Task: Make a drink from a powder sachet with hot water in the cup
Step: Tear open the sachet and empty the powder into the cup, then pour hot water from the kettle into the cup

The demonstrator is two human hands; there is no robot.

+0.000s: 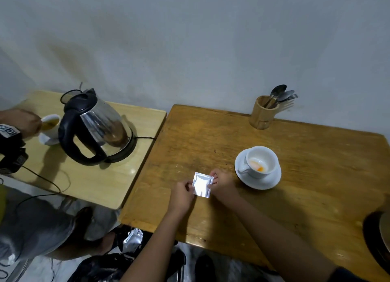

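A silver powder sachet [202, 184] lies flat near the middle of the brown wooden table [295, 186]. My left hand [182, 194] pinches its left edge and my right hand [223, 183] pinches its upper right corner. Just to the right stands a white cup [262, 162] on a white saucer [268, 183], with an orange-white residue at its bottom. A glass electric kettle [99, 127] with a black handle sits on its base on the lighter side table [88, 176] to the left.
A wooden holder [262, 113] with spoons and a fork stands at the table's back edge. Another person's hand [23, 122] holds a second filled cup [50, 124] by the kettle. A dark round object [377, 237] pokes in at the right edge. Bags lie on the floor below.
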